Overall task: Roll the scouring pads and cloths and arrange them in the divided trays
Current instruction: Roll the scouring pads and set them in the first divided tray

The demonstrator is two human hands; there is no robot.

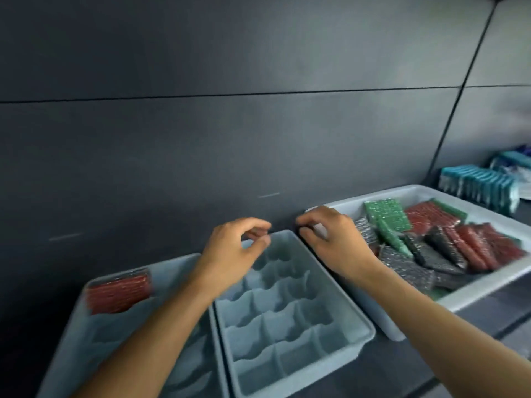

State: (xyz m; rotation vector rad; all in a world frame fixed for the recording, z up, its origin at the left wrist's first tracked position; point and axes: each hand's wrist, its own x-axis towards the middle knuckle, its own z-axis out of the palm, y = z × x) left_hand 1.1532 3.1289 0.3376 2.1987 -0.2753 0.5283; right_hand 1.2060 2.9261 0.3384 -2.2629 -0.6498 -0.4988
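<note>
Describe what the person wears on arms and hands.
The left hand and right hand are bare: no gloves, rings or watch show. The left forearm and right forearm are uncovered to the frame's edge, so no sleeves appear. Blur could hide small items.

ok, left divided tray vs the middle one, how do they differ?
The left divided tray has wide compartments; the middle divided tray is split into a grid of small cells. The left one holds a red scouring pad standing in its far compartment; the middle one's visible cells are empty. Both are pale blue-grey plastic and sit side by side.
</note>
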